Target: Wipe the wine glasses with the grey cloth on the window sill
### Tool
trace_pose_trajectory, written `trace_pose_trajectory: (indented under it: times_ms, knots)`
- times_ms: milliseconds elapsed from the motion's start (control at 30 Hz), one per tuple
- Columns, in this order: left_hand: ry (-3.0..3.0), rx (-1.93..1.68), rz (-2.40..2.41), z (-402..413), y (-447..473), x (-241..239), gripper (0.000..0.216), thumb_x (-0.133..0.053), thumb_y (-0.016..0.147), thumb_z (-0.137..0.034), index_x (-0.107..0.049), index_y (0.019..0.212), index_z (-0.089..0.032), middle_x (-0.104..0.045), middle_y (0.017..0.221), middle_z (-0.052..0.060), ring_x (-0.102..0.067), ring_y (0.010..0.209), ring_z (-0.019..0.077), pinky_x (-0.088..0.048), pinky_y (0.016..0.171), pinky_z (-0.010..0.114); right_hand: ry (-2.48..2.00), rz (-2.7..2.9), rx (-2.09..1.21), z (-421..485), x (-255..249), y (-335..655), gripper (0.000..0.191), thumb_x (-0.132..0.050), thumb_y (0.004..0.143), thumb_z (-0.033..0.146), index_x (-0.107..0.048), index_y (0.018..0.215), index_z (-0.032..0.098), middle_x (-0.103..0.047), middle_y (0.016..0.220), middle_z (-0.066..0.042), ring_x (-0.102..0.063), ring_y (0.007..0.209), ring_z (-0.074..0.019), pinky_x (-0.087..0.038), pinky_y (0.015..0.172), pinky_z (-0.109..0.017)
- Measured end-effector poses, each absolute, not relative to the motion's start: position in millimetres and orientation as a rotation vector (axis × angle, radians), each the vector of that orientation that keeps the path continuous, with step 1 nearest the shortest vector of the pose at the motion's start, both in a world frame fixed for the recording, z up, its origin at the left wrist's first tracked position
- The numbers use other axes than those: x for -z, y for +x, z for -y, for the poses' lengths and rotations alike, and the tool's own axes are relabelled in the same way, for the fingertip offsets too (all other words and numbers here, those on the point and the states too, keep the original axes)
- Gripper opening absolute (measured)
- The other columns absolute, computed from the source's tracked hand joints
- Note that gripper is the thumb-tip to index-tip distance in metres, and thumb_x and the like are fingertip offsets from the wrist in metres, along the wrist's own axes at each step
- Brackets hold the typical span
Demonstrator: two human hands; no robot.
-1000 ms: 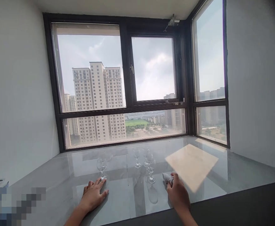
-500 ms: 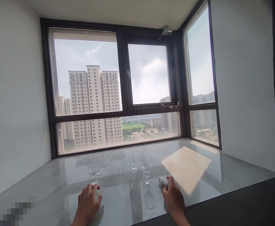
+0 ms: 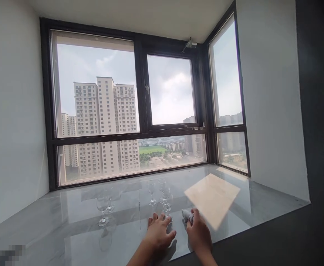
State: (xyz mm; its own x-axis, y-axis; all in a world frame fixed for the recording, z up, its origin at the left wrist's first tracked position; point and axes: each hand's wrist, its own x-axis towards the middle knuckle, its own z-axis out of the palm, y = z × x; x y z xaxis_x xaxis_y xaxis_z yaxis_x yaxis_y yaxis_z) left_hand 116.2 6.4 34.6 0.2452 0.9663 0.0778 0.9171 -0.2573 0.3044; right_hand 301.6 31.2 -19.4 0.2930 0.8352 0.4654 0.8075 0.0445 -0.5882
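My left hand reaches over the glossy sill, its fingers spread and thumb apart. Just beyond its fingertips stands a clear stemmed glass, its foot partly hidden by the fingers; contact cannot be made out. Gripped in my right hand is a bunched whitish-grey cloth, held low above the sill to the right of that glass. Two more stemmed glasses, one at the left and one at the right, stand upright behind. On the left side are a front glass and another close behind it.
The grey marble-like sill mirrors the window and has a dark seam. A bright sunlit patch lies to the right. Dark-framed windows rise behind, with white walls at the sides. The sill's front edge slants at the right.
My left hand has moved right, from beside the left front glass to the right-hand group of glasses. My right hand still holds the cloth. The view has shifted slightly to the right.
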Motion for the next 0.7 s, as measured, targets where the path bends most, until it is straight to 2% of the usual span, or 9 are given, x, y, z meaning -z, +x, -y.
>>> trace_pose_trajectory:
  times_ms: [100,200,267,333,433,700]
  knots:
    - [2.355,-0.414,-1.775,13,93,-26,0.067,-0.055,0.080,-0.061,-0.057,0.143,-0.039,-0.055,0.150,0.006,-0.039,0.140,0.0419,-0.024,0.118,0.060,-1.719,1.497,-0.049,-32,23,303,0.025,-0.045,0.095,0.013,-0.053,0.118,0.022,-0.073,0.109,-0.009,-0.072,0.099,-0.0214,-0.046,0.077,-0.027]
    - [2.285,-0.285,-1.856,48,47,-21,0.073,-0.060,0.075,-0.061,-0.053,0.146,-0.042,-0.051,0.156,0.003,-0.038,0.141,0.0428,-0.028,0.115,0.059,-1.712,1.502,-0.057,-33,26,304,0.023,-0.045,0.095,0.015,-0.053,0.116,0.023,-0.073,0.110,-0.009,-0.071,0.100,-0.0224,-0.046,0.076,-0.027]
    - [2.169,-0.205,-2.000,72,8,-24,0.075,-0.057,0.077,-0.060,-0.050,0.149,-0.040,-0.046,0.160,0.002,-0.036,0.143,0.0422,-0.028,0.116,0.059,-1.707,1.517,-0.055,-34,26,304,0.023,-0.045,0.095,0.015,-0.053,0.115,0.022,-0.072,0.111,-0.010,-0.071,0.101,-0.0235,-0.046,0.074,-0.028]
    - [2.072,-0.211,-2.136,92,-29,-30,0.072,-0.049,0.083,-0.062,-0.049,0.151,-0.038,-0.045,0.160,0.001,-0.037,0.144,0.0397,-0.028,0.116,0.057,-1.704,1.539,-0.057,-34,26,304,0.023,-0.046,0.094,0.016,-0.053,0.115,0.022,-0.072,0.111,-0.011,-0.071,0.100,-0.0241,-0.045,0.071,-0.028]
    - [1.939,-0.198,-2.370,108,-69,-39,0.069,-0.045,0.086,-0.056,-0.048,0.152,-0.035,-0.045,0.160,0.001,-0.037,0.145,0.0368,-0.028,0.117,0.055,-1.724,1.556,-0.067,-34,25,304,0.023,-0.046,0.095,0.016,-0.054,0.116,0.020,-0.072,0.108,-0.012,-0.071,0.099,-0.0249,-0.045,0.069,-0.028]
    - [1.895,-0.202,-2.548,97,-101,-35,0.065,-0.041,0.088,-0.054,-0.052,0.149,-0.034,-0.051,0.156,0.002,-0.042,0.143,0.0336,-0.030,0.116,0.053,-1.676,1.549,-0.040,-37,29,306,0.021,-0.047,0.093,0.016,-0.054,0.112,0.022,-0.072,0.111,-0.010,-0.071,0.098,-0.0241,-0.046,0.072,-0.029]
